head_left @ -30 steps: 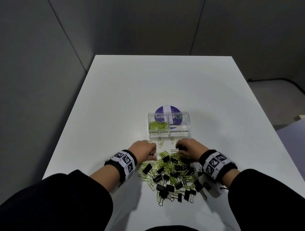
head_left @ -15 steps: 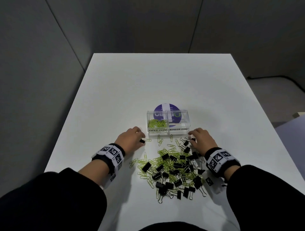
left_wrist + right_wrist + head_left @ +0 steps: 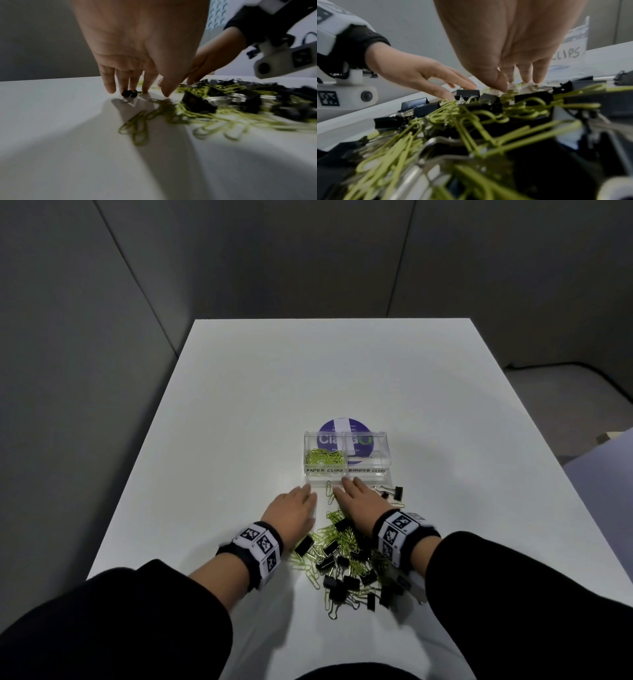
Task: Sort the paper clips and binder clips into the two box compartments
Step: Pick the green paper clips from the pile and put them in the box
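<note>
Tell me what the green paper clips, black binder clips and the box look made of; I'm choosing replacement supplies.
Green paper clips: bent wire with a matte lime coating, probably painted or plastic-coated metal. Black binder clips: matte black folded bodies, likely sheet metal, with shiny silver wire handles. Box: clear, glossy, rigid walls you can see the purple disc through, probably acrylic or similar plastic; handwritten white labels on its front.

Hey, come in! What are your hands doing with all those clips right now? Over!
Left hand, right hand open, fingertips down by the box. Paper clips fill left compartment; right one looks empty. Mixed pile unsorted.
</note>
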`<state>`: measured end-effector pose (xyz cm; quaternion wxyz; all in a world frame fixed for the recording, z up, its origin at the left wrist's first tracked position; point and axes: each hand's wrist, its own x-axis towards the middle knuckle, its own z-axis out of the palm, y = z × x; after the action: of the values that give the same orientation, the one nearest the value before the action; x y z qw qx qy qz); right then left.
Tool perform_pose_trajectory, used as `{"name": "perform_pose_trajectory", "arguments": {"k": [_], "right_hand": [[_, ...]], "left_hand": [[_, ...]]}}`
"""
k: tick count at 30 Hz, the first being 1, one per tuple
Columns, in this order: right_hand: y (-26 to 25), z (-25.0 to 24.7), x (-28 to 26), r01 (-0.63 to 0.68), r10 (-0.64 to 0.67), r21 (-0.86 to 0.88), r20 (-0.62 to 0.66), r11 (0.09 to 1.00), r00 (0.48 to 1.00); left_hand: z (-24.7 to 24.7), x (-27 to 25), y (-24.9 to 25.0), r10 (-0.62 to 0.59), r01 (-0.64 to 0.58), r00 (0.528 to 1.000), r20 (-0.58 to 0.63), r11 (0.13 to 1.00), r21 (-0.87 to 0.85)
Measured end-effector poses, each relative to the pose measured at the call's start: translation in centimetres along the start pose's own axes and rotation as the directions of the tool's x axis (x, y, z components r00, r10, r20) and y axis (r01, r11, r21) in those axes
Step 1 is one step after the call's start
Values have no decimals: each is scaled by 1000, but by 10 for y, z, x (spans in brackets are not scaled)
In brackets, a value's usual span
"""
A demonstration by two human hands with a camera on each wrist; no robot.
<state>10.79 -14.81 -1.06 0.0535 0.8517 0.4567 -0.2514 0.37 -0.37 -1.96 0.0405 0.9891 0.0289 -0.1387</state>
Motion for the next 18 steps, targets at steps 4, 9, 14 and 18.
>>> {"name": "perform_pose_trajectory", "arguments": {"k": [4,9,14,18], "right_hand": [[-2,7,-8,65,-65,5,42,998,997],[9,12,-23,227,-231,-44,-201,973,952],[9,19,-19,262,-308,-187,-288,947,907],[-3,13,-21,200,-242,-171,-278,965,930]], "left_hand": [[7,-15,10,92,-93,995,33,995,25],[2,-30,-1,235,-235,972,9,972,20],[1,-44,-6,320,-320,946,55,947,-14],[-2,-43,4,253,-243,956,145,966,-88]]}}
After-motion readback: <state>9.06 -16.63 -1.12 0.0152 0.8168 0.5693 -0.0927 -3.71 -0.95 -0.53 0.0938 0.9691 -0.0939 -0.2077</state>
